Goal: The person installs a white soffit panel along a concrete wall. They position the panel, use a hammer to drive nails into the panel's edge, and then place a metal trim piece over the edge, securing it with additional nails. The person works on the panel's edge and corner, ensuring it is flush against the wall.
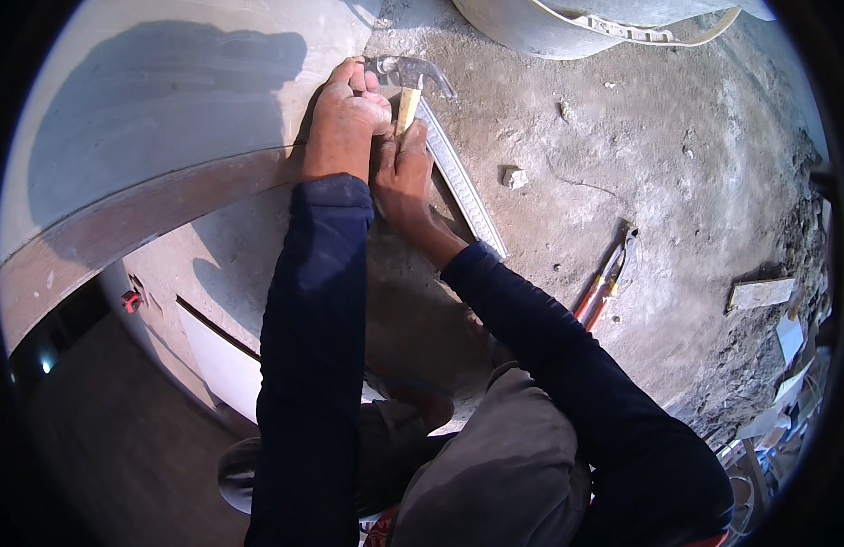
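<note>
My left hand [351, 114] is closed, fingers curled, beside the dark metal head of a claw hammer [415, 73]. Whether those fingers grip the hammer's handle is hidden. Just below and to the right, my right hand [406, 173] is closed around a pale yellow, tapered piece [407, 109]; its narrow end points up toward the hammer's claw. The kind of piece is not clear. Alongside my right hand a long, narrow, light-grey strip [466, 182] slants down to the right over the rough floor.
A large smooth grey surface [149, 118] with a brown edge band [149, 196] lies left. Red-handled pliers [608, 278] and a small stone [514, 177] rest on the floor at right. A pale bucket [540, 27] stands at the top; a flat block [761, 294] lies far right.
</note>
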The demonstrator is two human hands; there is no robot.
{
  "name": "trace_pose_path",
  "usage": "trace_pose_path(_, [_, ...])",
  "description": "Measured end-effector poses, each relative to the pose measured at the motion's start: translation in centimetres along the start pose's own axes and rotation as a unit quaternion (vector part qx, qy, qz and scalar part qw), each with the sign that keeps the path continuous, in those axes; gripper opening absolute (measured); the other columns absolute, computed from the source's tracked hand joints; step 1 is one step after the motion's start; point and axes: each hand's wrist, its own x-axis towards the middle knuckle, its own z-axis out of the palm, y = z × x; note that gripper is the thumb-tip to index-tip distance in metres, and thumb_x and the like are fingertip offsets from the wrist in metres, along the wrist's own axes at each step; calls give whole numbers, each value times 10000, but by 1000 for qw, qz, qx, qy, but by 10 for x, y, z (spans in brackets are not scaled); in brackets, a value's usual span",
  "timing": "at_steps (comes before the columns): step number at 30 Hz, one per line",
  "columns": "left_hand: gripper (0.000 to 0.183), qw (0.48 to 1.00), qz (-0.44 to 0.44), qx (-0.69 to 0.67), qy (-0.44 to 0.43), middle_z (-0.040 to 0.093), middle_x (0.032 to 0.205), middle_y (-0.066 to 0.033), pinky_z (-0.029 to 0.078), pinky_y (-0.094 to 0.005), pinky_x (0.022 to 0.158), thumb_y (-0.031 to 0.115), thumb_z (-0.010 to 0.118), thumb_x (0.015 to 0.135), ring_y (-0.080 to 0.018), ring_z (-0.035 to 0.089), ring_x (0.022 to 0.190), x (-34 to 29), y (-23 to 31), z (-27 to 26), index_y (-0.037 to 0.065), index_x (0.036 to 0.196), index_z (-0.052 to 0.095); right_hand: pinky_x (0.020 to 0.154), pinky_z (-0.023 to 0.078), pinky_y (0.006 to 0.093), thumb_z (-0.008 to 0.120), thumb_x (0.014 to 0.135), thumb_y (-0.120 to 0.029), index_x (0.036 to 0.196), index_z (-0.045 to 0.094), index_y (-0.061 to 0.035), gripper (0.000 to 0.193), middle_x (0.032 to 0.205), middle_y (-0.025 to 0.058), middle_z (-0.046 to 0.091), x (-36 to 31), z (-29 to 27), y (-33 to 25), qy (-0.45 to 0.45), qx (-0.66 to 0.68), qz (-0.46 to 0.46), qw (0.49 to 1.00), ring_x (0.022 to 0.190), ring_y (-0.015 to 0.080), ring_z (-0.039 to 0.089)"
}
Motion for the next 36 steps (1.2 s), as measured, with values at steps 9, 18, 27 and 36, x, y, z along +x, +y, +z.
trace_pose_path(9, [64, 999, -16, -32, -11, 691, 802, 117, 343, -236, 456, 226, 725, 963, -65, 590, 787, 9, 1, -2, 167, 989, 728, 616, 441, 546, 513, 985, -63, 1134, 418, 83, 229, 771, 308, 603, -3, 4, 3, -4, -23, -16, 1000, 715, 510, 607])
trace_pose_path(18, [100, 995, 1, -39, -96, 727, 884, 53, 451, -255, 541, 182, 641, 1015, -103, 613, 777, 9, 3, -17, 119, 1007, 718, 614, 449, 556, 519, 978, -53, 1127, 417, 80, 224, 753, 314, 610, -2, 1, 1, -58, 7, 5, 998, 729, 525, 630])
trace_pose_path(27, [183, 994, -9, -92, -63, 730, 1100, -51, 538, -331, 668, 173, 539, 1074, -270, 604, 1063, -3, 3, -33, 27, 1145, 624, 624, 476, 502, 494, 1036, -137, 1139, 466, 91, 253, 798, 315, 628, -5, 9, 10, -20, -11, -17, 1000, 736, 493, 644])
trace_pose_path(36, [324, 982, -69, -151, -89, 701, 1082, -185, 626, -374, 721, 186, 501, 1081, -315, 673, 945, -2, 18, -61, -98, 1192, 612, 670, 494, 481, 455, 1031, -98, 1160, 481, 78, 219, 883, 325, 649, -8, 21, 18, 26, -34, -37, 998, 805, 479, 674])
